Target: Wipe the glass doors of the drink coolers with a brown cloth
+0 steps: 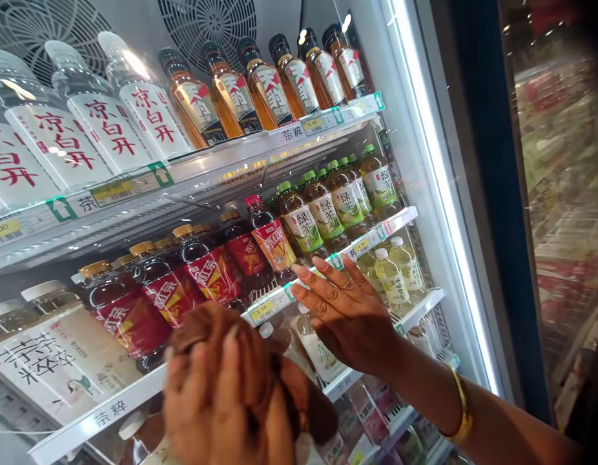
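Observation:
My right hand, with a gold bracelet at the wrist, reaches in from the lower right. Its fingers are stretched out and apart and hold nothing. The fingertips appear just in front of the shelf edge, below a red-capped iced tea bottle and green tea bottles; whether they touch anything I cannot tell. My left hand is blurred at the bottom middle, its fingers curled around a brown thing of unclear kind. A darker brown part shows beside it.
A lit drinks cooler holds several slanting shelves. Clear water bottles and amber drink bottles stand on top. Dark iced tea bottles and pale bottles fill the middle left. The cooler's frame stands at the right.

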`<action>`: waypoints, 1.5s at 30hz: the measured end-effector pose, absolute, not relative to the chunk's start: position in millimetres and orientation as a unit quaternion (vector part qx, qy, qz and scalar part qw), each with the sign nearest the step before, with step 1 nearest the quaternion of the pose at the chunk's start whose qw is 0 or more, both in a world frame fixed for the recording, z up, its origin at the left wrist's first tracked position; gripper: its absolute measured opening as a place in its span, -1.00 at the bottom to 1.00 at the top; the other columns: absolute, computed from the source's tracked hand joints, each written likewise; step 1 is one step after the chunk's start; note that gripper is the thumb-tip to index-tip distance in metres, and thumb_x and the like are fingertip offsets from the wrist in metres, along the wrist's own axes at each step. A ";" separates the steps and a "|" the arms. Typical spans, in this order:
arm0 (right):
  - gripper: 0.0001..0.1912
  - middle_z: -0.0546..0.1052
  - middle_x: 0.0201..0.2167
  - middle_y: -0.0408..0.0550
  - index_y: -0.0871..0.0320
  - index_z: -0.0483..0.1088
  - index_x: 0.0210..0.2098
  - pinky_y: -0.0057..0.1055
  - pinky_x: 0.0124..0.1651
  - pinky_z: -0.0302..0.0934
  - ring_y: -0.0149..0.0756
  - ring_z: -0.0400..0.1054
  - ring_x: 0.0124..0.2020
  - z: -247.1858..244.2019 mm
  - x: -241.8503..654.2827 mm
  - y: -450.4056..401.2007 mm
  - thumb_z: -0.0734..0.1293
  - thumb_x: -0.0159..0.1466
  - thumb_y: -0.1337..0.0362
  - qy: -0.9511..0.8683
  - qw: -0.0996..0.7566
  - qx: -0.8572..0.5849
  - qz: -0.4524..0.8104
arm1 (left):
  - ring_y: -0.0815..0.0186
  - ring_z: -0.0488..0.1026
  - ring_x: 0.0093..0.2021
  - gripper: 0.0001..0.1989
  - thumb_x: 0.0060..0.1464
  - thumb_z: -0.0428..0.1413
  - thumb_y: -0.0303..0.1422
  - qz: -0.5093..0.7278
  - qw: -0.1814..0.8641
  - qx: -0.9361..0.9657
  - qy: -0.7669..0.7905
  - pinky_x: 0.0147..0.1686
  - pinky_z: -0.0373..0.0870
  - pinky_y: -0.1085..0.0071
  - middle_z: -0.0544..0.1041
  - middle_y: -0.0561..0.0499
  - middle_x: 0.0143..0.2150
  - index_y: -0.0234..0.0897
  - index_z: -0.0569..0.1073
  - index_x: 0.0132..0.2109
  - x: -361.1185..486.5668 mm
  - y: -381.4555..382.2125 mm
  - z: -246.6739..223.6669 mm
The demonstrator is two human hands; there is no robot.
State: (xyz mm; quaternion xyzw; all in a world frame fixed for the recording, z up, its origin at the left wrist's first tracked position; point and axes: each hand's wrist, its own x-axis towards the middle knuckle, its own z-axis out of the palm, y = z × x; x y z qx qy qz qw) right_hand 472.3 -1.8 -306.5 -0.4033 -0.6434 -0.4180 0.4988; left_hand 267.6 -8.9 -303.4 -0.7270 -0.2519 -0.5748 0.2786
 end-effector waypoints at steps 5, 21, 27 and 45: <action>-0.55 0.36 0.44 -0.15 0.11 0.34 0.34 -0.11 0.68 -0.41 -0.33 -0.07 0.59 -304.3 474.5 -4.0 0.13 0.52 0.28 -0.639 0.524 -0.382 -0.413 | -0.03 0.14 0.55 -0.20 0.22 0.16 -0.61 -0.510 0.305 -0.781 -0.194 0.55 0.09 0.01 0.37 -0.07 0.48 -0.07 0.21 0.52 301.6 -7.3 -326.2; -0.55 0.34 0.44 -0.16 0.08 0.35 0.35 -0.10 0.66 -0.59 -0.36 -0.11 0.60 -293.7 504.9 -7.4 0.20 0.51 0.33 -0.642 0.500 -0.394 -0.429 | 0.06 0.11 0.57 -0.17 0.26 0.19 -0.57 -0.538 0.315 -0.741 -0.248 0.58 0.01 0.13 0.29 -0.04 0.53 -0.08 0.11 0.55 304.7 -12.5 -305.8; -0.54 0.32 0.45 -0.23 -0.02 0.33 0.36 -0.03 0.65 -0.64 -0.37 -0.15 0.61 -290.7 531.2 -1.7 0.26 0.50 0.31 -0.656 0.471 -0.369 -0.460 | 0.00 0.11 0.57 -0.14 0.23 0.23 -0.55 -0.563 0.312 -0.721 -0.254 0.56 0.05 -0.01 0.29 -0.04 0.53 0.00 0.12 0.55 320.5 -9.3 -304.9; -0.58 0.39 0.41 0.00 0.12 0.42 0.28 -0.06 0.66 -0.29 -0.24 -0.03 0.58 -296.5 530.4 2.4 0.24 0.46 0.34 -0.592 0.544 -0.390 -0.449 | 0.05 0.09 0.58 -0.16 0.25 0.17 -0.64 -0.516 0.326 -0.768 -0.192 0.56 0.05 0.13 0.24 -0.04 0.56 -0.12 0.12 0.55 356.9 0.1 -319.3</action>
